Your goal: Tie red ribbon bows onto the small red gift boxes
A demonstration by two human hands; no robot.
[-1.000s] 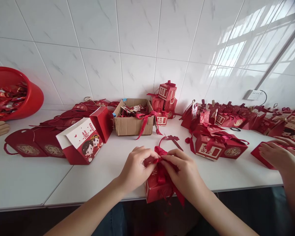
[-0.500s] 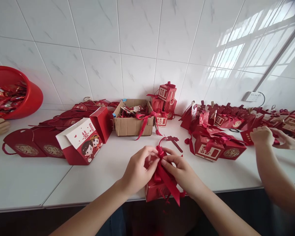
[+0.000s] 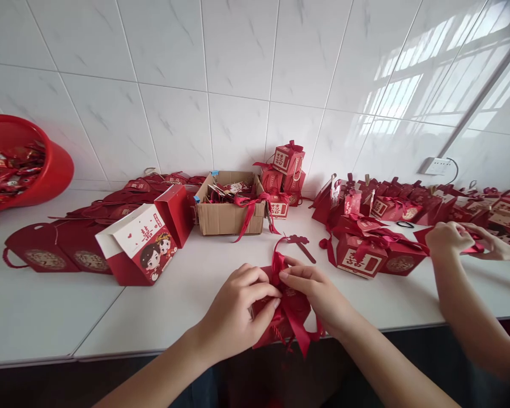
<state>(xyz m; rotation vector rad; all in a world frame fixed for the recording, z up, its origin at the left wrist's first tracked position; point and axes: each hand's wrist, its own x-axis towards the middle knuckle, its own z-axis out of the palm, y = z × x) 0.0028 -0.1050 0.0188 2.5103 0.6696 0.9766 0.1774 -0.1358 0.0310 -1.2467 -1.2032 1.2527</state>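
A small red gift box sits at the front edge of the table, below my two hands. Red ribbon is gathered on its top, with one tail hanging over the front. My left hand pinches the ribbon at the left of the gathering, thumb and fingers close together. My right hand grips the ribbon near its upper loop, thumb on top. My fingers partly hide the ribbon's middle and the box top. Just behind the box lies a flat red tag with a cloud-shaped end.
At left are a red bucket of wrapped sweets, red boxes and a white-and-red box. A cardboard box stands behind, near stacked gift boxes. At right, another person's hands hold something red beside many ribboned boxes.
My left hand has shifted slightly down and right along the ribbon, while my right hand stays near the loop. The hand by the bucket has left view.
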